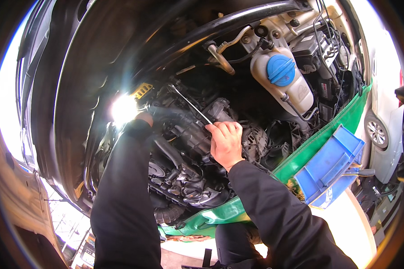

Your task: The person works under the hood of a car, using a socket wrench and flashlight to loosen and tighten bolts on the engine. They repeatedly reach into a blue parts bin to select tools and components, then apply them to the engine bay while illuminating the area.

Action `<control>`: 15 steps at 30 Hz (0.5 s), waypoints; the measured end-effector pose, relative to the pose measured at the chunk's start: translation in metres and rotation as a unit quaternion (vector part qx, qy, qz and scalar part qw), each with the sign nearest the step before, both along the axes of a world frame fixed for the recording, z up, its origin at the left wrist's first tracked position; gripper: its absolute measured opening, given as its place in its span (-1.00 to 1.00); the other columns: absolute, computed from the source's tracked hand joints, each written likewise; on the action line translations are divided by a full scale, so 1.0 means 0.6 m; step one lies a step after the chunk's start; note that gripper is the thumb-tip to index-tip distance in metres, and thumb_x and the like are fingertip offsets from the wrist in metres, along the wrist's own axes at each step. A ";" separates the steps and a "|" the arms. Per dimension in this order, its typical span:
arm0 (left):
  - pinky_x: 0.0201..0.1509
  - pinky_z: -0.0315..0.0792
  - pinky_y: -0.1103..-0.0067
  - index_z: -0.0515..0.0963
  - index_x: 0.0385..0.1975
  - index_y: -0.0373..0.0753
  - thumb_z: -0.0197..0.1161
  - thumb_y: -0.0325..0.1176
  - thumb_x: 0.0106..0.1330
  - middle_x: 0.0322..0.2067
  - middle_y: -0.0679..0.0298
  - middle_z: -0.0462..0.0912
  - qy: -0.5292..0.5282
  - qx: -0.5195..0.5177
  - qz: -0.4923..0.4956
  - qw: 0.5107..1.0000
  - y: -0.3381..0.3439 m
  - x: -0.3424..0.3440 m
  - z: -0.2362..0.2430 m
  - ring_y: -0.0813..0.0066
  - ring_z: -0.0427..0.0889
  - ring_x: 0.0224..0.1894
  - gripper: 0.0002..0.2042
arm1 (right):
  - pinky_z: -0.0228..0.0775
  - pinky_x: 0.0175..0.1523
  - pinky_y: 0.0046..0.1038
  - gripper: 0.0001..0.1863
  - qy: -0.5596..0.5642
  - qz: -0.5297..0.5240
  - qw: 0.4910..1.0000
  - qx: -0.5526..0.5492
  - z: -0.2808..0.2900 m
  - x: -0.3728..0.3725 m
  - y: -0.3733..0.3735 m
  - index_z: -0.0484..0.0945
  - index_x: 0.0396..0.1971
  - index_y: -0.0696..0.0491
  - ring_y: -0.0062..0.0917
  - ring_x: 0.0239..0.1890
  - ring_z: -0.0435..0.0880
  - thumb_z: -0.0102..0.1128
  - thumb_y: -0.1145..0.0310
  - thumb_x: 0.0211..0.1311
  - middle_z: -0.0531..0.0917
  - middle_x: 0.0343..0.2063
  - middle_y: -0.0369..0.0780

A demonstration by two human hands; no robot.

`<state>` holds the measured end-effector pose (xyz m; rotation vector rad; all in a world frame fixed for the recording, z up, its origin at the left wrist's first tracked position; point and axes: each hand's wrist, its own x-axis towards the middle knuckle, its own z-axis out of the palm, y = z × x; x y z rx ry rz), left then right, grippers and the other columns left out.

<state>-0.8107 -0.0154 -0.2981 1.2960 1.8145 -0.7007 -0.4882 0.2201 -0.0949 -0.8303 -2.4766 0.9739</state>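
Observation:
My right hand point(226, 140) is closed around the near end of a long slim metal tool point(191, 104). The shaft slants up and left over the dark engine point(188, 134), and its far end sits among the engine parts, too small to tell its kind. On the left, my left hand point(144, 118) reaches deep into the engine bay beside a glaring work light point(124, 109). Its fingers are hidden by the sleeve, the glare and the parts, so whether it grips anything does not show. A yellow and black piece point(142, 91) shows just above the light.
A white coolant tank with a blue cap point(281, 70) stands at the upper right, near the battery point(307, 50). A green fender cover point(224, 215) lines the near edge, with a blue plastic bin point(330, 163) on the right. The raised hood point(92, 58) hangs at upper left.

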 end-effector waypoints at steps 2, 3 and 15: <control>0.03 0.62 0.33 0.79 -0.26 -0.20 0.24 -0.36 0.26 -0.18 0.09 0.78 0.003 0.006 0.006 1.000 0.000 0.001 0.001 0.13 0.75 -0.04 -0.81 | 0.28 0.14 -0.15 -0.61 -0.001 -0.001 1.000 0.001 0.000 0.000 0.000 0.64 -0.08 0.04 -0.32 -0.09 0.61 0.26 0.60 0.02 0.65 -0.20 -0.26; 0.03 0.62 0.33 0.79 -0.27 -0.20 0.24 -0.36 0.26 -0.18 0.09 0.78 0.005 0.002 0.001 1.000 -0.001 0.001 0.000 0.13 0.76 -0.04 -0.81 | 0.28 0.14 -0.15 -0.61 -0.002 -0.001 1.000 -0.001 0.000 -0.001 0.000 0.64 -0.08 0.04 -0.32 -0.09 0.61 0.26 0.61 0.01 0.65 -0.20 -0.26; -0.02 0.63 0.33 0.79 -0.29 -0.19 0.25 -0.36 0.25 -0.21 0.10 0.79 0.028 -0.008 -0.032 0.999 -0.008 -0.003 -0.040 0.15 0.77 -0.08 -0.82 | 0.28 0.14 -0.16 -0.62 0.006 -0.003 1.000 0.006 -0.003 0.000 -0.002 0.64 -0.09 0.04 -0.33 -0.09 0.61 0.25 0.61 0.02 0.65 -0.21 -0.26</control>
